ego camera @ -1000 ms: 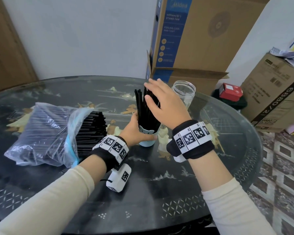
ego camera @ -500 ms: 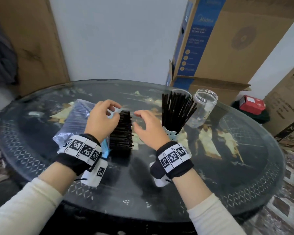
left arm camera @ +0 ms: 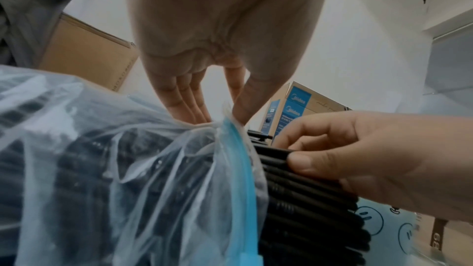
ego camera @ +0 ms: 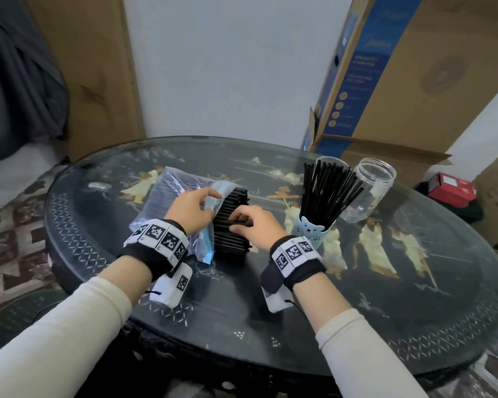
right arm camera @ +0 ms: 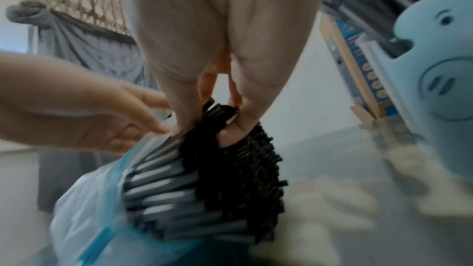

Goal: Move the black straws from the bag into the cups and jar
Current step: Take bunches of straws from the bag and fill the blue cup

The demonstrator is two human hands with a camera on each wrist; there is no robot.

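Note:
A clear plastic bag (ego camera: 161, 196) with a blue rim lies on the round table, a thick bundle of black straws (ego camera: 230, 225) sticking out of its mouth. My left hand (ego camera: 196, 208) pinches the bag's rim (left arm camera: 225, 120) at the opening. My right hand (ego camera: 250, 222) curls over the straw ends and grips a few of the black straws (right arm camera: 220, 114) between thumb and fingers. A light blue bear cup (ego camera: 311, 231) to the right holds many upright straws. Behind it stand a clear cup (ego camera: 328, 162) and an empty clear jar (ego camera: 368, 191).
The black glass-topped table (ego camera: 414, 297) has an ornate rim. A tall cardboard fan box (ego camera: 414, 81) stands behind the table. A red box (ego camera: 449, 188) and more cartons sit at the right. Grey cloth hangs at the far left.
Both hands left the blue cup and came to the bag. The left hand now holds the bag's rim and the right has closed on some straws.

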